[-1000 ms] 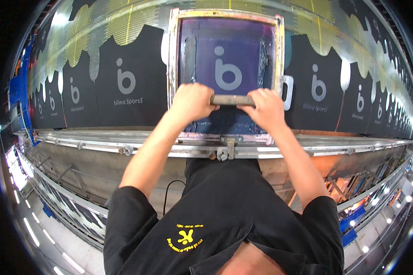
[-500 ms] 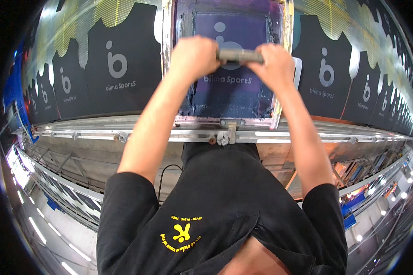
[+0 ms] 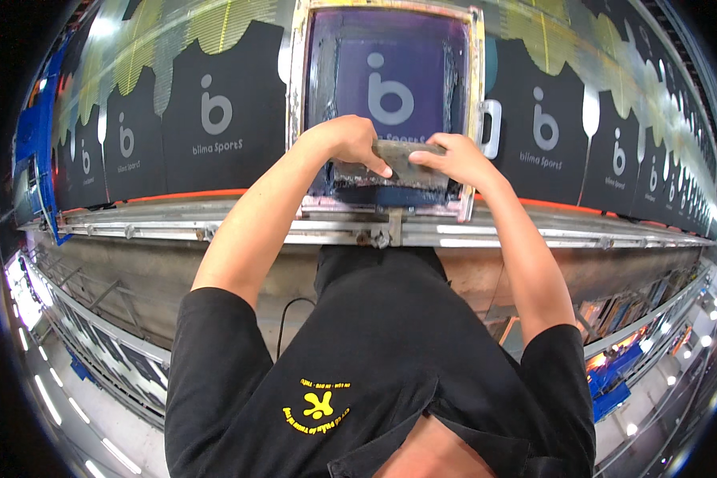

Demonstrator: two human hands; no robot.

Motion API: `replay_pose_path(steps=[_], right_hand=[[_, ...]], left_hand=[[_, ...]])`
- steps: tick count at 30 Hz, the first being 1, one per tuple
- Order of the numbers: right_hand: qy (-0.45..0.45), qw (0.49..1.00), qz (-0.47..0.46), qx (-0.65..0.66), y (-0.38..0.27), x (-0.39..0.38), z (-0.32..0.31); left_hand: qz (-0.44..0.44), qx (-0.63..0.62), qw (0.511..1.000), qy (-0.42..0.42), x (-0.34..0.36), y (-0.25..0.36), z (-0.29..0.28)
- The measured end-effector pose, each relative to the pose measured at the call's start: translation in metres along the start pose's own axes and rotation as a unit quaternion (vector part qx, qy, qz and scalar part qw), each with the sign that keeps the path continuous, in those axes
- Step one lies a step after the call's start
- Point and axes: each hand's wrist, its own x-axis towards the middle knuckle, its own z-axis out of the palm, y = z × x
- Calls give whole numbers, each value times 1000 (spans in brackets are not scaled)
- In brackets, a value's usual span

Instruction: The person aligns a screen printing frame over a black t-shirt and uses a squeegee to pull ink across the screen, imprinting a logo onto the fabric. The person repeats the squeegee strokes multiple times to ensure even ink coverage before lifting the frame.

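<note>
Both of my hands grip a worn grey-brown squeegee (image 3: pixel 410 165) over the near part of a screen-printing frame. My left hand (image 3: pixel 347 142) is closed round its left end, with the thumb along the near face. At the other end my right hand (image 3: pixel 456 159) is closed too, its thumb lying across the top. The screen frame (image 3: pixel 297 88) has light, ink-stained edges and purple mesh (image 3: pixel 429 60) with a pale letter-shaped design. Dark ink streaks the mesh sides and shows along the squeegee's lower edge. The squeegee covers part of the mesh beneath it.
Black sleeveless garment pieces (image 3: pixel 219 88) with grey prints lie along the long table to the left, and more black pieces (image 3: pixel 540 131) lie to the right. A white handle (image 3: pixel 491 129) sticks out beside the frame. A metal rail (image 3: pixel 279 231) runs along the table's near edge.
My hands have drawn the squeegee from the mesh's upper middle down toward my body. It now shows more of its broad face, and the design behind it is uncovered.
</note>
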Motion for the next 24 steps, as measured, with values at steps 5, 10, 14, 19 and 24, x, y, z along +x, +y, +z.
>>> replay_pose_path(steps=[5, 10, 14, 19, 24], right_hand=[[383, 901, 20, 204, 66, 7, -53], [381, 880, 153, 238, 94, 30, -42], [282, 871, 204, 345, 71, 42, -33], [294, 857, 195, 375, 37, 29, -55], [324, 852, 166, 377, 16, 17, -71]], left_hand=[[101, 44, 987, 114, 0, -17, -70], [129, 127, 939, 293, 25, -36, -142], [115, 134, 923, 341, 70, -65, -156], [103, 93, 913, 384, 57, -65, -127], [178, 75, 864, 465, -2, -56, -8]])
